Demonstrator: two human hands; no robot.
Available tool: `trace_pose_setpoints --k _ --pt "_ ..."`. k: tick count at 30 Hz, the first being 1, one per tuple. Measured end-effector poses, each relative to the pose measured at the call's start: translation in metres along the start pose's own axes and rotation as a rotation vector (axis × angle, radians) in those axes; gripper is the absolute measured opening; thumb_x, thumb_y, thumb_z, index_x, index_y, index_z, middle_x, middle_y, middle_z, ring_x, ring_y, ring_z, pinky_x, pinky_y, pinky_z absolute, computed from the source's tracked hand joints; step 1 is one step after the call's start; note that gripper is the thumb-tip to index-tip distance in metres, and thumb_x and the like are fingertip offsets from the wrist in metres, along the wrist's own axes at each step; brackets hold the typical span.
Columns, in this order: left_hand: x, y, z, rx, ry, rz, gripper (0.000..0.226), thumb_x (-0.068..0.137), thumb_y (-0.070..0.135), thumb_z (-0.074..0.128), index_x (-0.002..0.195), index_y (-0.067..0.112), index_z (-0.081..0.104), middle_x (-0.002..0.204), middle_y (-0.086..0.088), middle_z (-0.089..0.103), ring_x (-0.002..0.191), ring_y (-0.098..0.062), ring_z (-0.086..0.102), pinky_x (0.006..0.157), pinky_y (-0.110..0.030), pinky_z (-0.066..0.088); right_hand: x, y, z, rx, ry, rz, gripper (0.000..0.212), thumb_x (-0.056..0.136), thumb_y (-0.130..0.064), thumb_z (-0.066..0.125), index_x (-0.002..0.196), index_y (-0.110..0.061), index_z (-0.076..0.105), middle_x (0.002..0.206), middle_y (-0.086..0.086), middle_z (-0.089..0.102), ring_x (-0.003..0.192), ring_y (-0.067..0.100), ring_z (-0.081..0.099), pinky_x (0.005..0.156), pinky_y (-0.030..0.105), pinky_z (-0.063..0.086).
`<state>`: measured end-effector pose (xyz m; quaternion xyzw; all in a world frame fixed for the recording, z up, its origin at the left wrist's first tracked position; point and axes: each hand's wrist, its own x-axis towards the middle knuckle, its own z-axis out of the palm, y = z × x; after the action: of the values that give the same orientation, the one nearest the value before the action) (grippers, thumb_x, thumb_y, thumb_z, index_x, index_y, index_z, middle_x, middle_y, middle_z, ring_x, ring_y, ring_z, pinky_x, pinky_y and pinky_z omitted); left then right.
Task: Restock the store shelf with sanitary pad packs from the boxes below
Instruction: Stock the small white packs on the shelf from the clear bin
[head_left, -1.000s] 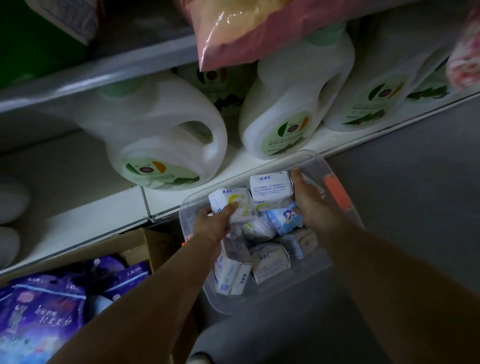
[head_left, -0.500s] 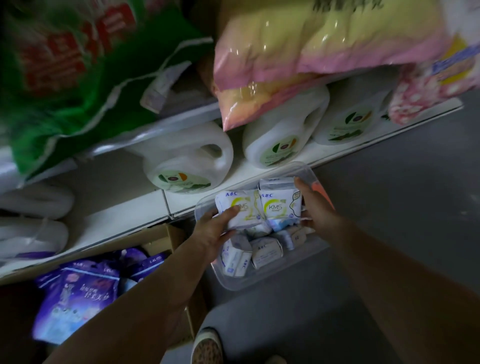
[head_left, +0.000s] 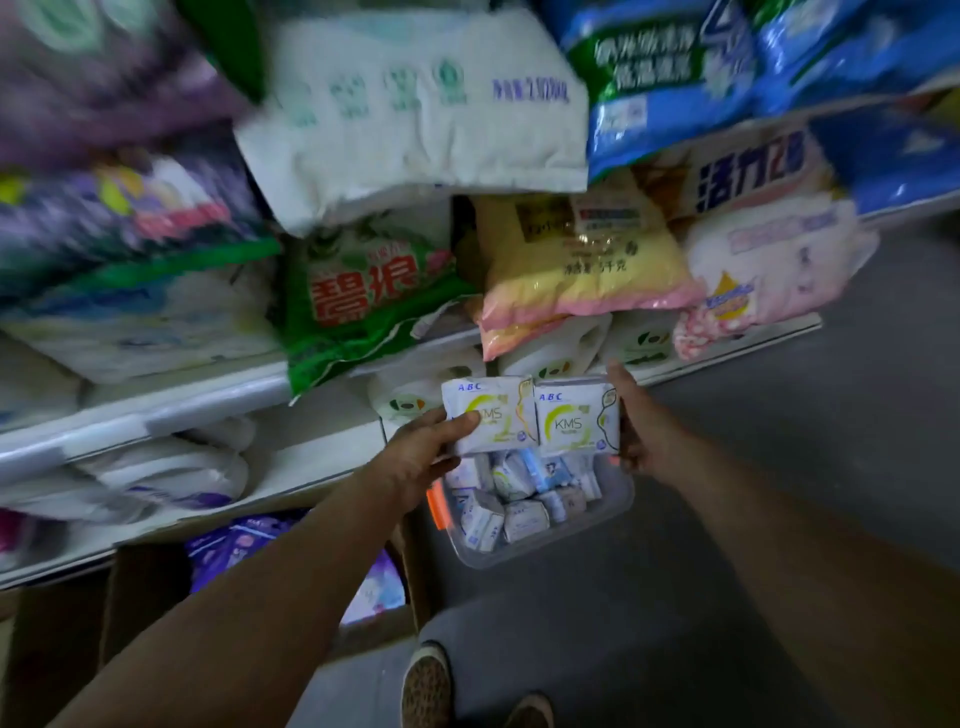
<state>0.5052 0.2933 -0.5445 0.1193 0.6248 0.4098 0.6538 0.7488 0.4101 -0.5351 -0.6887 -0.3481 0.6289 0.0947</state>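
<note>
Two white pad packs (head_left: 530, 418) carry yellow-green swirls and blue lettering; green detergent bag (head_left: 363, 296) has red characters; blurred upper bags (head_left: 675, 78) seem blue.

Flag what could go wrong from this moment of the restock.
Left hand and right hand squeeze two ABC packs side by side above the clear bin; pressed only at the outer ends, they could buckle at the seam and drop. The yellow-pink bag overhangs the shelf above and might get snagged.

We hold 2 white pad packs side by side, left hand (head_left: 415, 457) gripping one pack (head_left: 491, 415), right hand (head_left: 649, 431) the other pack (head_left: 576, 421), above a clear bin (head_left: 597, 519) of small packs.
</note>
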Motion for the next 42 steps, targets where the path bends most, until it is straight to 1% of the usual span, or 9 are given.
trace_pose_setpoints --k 3,6,10,13,17,20,27,33,42 --pt "-0.05 0.034 0.0 -0.018 -0.016 0.019 0.023 0.091 0.023 0.07 0.114 0.022 0.069 0.103 0.005 0.076 0.095 -0.01 0.066 0.08 -0.026 0.049 -0.055 -0.028 -0.01 -0.014 -0.106 -0.033 0.085 0.06 -0.094 0.053 0.1 -0.022 0.073 0.096 0.006 0.073 0.084 0.023 0.062 0.062 0.027 0.04" --pt "-0.104 0.067 -0.002 -0.047 -0.008 0.049 0.026 0.09 0.023 0.071 0.116 0.022 0.069 0.112 0.002 0.073 0.101 -0.012 0.064 0.095 -0.03 0.049 -0.115 -0.059 -0.024 -0.025 -0.242 -0.117 0.059 0.074 -0.067 0.071 0.111 -0.021 0.071 0.097 0.01 0.072 0.076 0.021 0.061 0.057 0.026 0.044" --pt "-0.169 0.102 -0.002 -0.069 0.0 0.104 0.02 0.088 0.023 0.072 0.107 0.017 0.071 0.094 0.003 0.075 0.088 -0.012 0.065 0.082 -0.026 0.053 -0.18 -0.089 -0.035 -0.11 -0.375 -0.213 0.061 0.068 -0.033 0.084 0.125 -0.015 0.068 0.119 0.014 0.071 0.095 0.024 0.062 0.072 0.03 0.047" --pt "-0.214 0.125 -0.003 -0.065 0.016 0.148 0.028 0.08 0.029 0.076 0.104 0.015 0.071 0.095 0.001 0.074 0.088 -0.013 0.064 0.079 -0.027 0.052 -0.234 -0.115 -0.04 -0.148 -0.395 -0.287 0.036 0.079 -0.025 0.079 0.114 -0.019 0.07 0.095 0.003 0.076 0.078 0.016 0.066 0.06 0.024 0.051" --pt "-0.267 0.16 -0.009 -0.009 0.013 0.24 0.059 0.068 0.039 0.08 0.12 0.014 0.069 0.119 -0.003 0.072 0.105 -0.017 0.065 0.077 -0.027 0.052 -0.293 -0.151 -0.042 -0.242 -0.433 -0.375 0.038 0.079 -0.03 0.076 0.115 -0.021 0.068 0.099 0.002 0.077 0.078 0.014 0.069 0.066 0.025 0.051" --pt "-0.311 0.191 -0.015 -0.028 0.008 0.322 0.044 0.084 0.029 0.074 0.121 0.008 0.064 0.119 -0.009 0.072 0.104 -0.018 0.068 0.074 -0.027 0.056 -0.33 -0.183 -0.035 -0.286 -0.436 -0.46 0.046 0.079 -0.03 0.076 0.122 -0.019 0.067 0.108 0.004 0.075 0.095 0.022 0.066 0.083 0.035 0.048" --pt "-0.398 0.248 -0.055 -0.116 0.093 0.551 0.056 0.07 0.031 0.079 0.119 0.008 0.064 0.119 -0.012 0.072 0.101 -0.021 0.069 0.078 -0.03 0.056 -0.411 -0.26 0.014 -0.368 -0.466 -0.673 0.045 0.075 -0.039 0.079 0.117 -0.027 0.069 0.102 0.004 0.071 0.078 0.02 0.065 0.06 0.025 0.042" --pt "-0.463 0.284 -0.115 -0.165 0.14 0.722 0.033 0.08 0.03 0.072 0.107 0.013 0.067 0.115 -0.009 0.073 0.096 -0.016 0.072 0.084 -0.029 0.056 -0.472 -0.302 0.085 -0.328 -0.595 -0.85 0.029 0.092 -0.027 0.068 0.12 -0.02 0.065 0.094 -0.003 0.076 0.058 0.005 0.062 0.049 0.02 0.041" --pt "-0.511 0.317 -0.233 -0.23 0.236 0.831 0.032 0.082 0.021 0.072 0.11 0.008 0.065 0.113 -0.015 0.073 0.096 -0.022 0.072 0.088 -0.031 0.057 -0.508 -0.333 0.22 -0.382 -0.581 -0.928 0.042 0.081 -0.041 0.076 0.119 -0.029 0.068 0.103 -0.001 0.076 0.071 0.016 0.063 0.055 0.022 0.044"
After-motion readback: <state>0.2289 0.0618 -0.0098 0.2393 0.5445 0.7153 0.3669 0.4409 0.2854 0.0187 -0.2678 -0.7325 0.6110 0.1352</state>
